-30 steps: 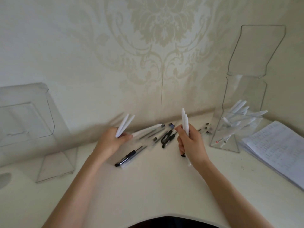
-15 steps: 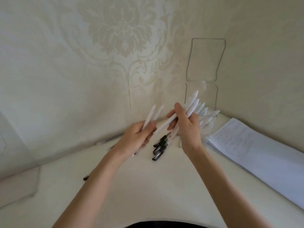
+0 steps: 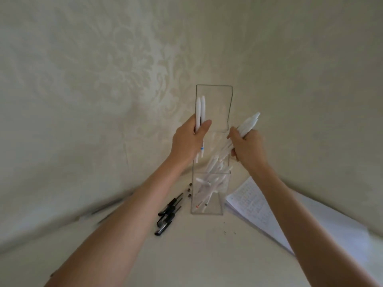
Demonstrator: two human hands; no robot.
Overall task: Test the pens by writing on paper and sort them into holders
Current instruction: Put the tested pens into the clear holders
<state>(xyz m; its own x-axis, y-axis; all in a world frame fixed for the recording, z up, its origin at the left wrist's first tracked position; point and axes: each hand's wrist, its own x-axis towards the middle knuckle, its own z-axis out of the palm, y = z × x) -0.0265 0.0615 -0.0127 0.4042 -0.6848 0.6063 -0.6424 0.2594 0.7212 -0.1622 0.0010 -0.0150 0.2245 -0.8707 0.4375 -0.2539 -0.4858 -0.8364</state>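
Wallpaper [image 3: 124, 69] was cream with a pale damask pattern. Table [image 3: 186, 255] cream too. Holder [image 3: 219, 100] clear, its pens [image 3: 209, 183] white — tips red or dark. Upright pens [image 3: 200, 112] white, one blue-banded; slanted pens [image 3: 249, 125] white. Loose pens [image 3: 167, 212] black. Paper [image 3: 255, 204] white — rows of faint writing.

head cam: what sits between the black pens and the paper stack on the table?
The clear holder, standing upright with white pens inside, as the head view shows. Three small dark bits lie between it and the black pens.
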